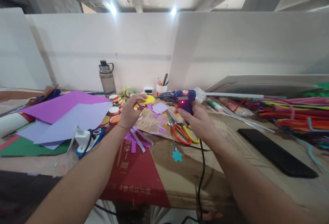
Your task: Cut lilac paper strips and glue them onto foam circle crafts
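In my right hand (196, 116) is a dark blue hot glue gun (187, 99), its red light glowing and a long white glue stick (233, 95) out of its back. The nozzle points left, close to a round yellow disc (147, 100). My left hand (132, 109) pinches that disc at its edge. Below the glue gun lie scissors (181, 133) with red and yellow handles. Light purple paper strips (137, 140) and a pale purple paper piece (159, 108) are spread between my hands. A blue paper flower shape (177, 155) rests on the cardboard nearer me.
Several round paper-topped pieces (114, 110) cluster left of my left hand. Behind stand a water bottle (107, 80) and a pen cup (161, 89). Purple sheets (69, 106) and a power strip (97, 136) lie left. A black phone (276, 152) and pipe cleaners (290, 112) lie right.
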{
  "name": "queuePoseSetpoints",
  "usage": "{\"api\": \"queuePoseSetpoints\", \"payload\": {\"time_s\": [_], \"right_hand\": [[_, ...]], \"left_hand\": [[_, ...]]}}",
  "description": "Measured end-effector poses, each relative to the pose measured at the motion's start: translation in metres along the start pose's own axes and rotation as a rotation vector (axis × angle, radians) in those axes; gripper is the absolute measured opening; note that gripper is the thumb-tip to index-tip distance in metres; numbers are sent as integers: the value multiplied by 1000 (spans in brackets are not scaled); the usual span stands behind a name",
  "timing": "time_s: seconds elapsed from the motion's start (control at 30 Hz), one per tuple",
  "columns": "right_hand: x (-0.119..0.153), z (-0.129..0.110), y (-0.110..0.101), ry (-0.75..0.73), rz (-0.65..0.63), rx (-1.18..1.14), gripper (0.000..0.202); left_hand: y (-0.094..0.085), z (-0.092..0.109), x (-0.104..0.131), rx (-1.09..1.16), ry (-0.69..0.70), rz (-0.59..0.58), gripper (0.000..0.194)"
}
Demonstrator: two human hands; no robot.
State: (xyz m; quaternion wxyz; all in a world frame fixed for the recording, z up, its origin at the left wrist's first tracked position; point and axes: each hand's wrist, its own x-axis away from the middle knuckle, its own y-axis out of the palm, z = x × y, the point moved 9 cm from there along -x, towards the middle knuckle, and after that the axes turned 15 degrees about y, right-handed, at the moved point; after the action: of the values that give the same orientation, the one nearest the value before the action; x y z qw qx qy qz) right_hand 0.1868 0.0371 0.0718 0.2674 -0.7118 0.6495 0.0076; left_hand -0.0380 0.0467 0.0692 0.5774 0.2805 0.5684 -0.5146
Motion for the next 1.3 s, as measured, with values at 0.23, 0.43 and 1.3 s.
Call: {"api": "queuePoseSetpoints", "payload": {"time_s": [0.23, 0.43, 1.3], "right_hand": [[0, 4, 1, 34, 3, 7, 38], [-1, 5, 1, 36, 25, 46, 35], [-2, 6, 3, 5, 1, 50, 42]], "left_hand": [[1, 3, 0, -20, 11, -6, 12], [2, 3, 0, -12, -4, -8, 11], [2, 5, -1, -11, 3, -22, 13]]}}
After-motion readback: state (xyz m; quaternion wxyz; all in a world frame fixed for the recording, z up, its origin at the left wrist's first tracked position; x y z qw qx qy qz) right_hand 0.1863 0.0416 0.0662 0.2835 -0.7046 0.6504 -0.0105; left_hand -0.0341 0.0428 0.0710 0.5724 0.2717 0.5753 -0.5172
